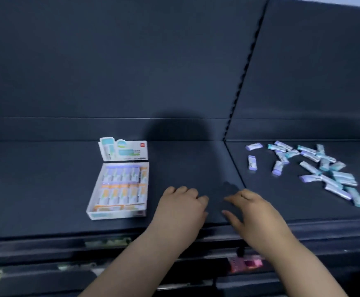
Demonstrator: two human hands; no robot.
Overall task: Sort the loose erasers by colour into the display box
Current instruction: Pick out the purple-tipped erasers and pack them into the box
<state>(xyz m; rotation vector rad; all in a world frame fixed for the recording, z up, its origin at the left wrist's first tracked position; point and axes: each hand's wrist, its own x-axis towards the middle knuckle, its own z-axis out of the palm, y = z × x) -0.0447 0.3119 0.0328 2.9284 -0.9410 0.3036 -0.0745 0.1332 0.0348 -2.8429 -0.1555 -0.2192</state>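
A white display box (90, 209) lies open on the dark mat at centre left, its printed lid (124, 151) standing up at the back. Inside, a purple row of erasers (121, 173) fills the back and orange erasers (119, 194) fill the front. At the right lies a loose pile of wrapped erasers (324, 168), teal and purple mixed; two purple ones (252, 162) lie apart at its left. My left hand (182, 207) rests just right of the box with curled fingers, holding nothing visible. My right hand (253, 211) hovers beside it, fingers loosely spread, empty.
The dark padded mat (46, 185) has a zipped seam (234, 166) running between the box side and the pile side. Its front edge (67, 236) drops off below my forearms. Something pink (246, 263) and other clutter sit under that edge.
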